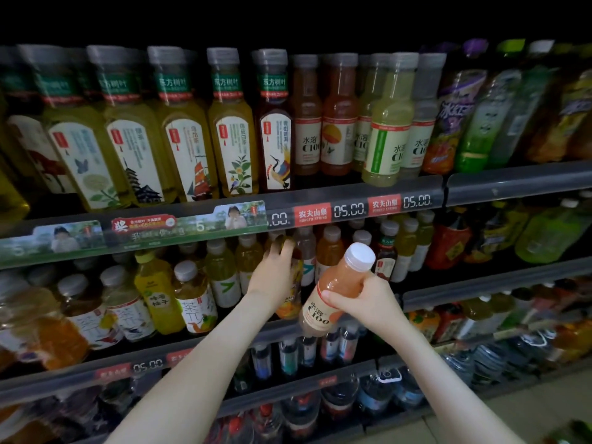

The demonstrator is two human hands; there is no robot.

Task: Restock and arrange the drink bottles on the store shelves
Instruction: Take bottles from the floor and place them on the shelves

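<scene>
Head view, dim store shelving (512,285): right hand (368,302) grips a tilted pink bottle (333,291) beside the left hand (275,274), which curls round a shelved yellow bottle (292,302); grey price rail (352,210) above both.

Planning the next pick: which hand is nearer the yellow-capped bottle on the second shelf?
Left. The left hand grips an orange bottle to the right of the yellow-capped bottle; the right hand is farther right, holding the pink C100 bottle.
</scene>
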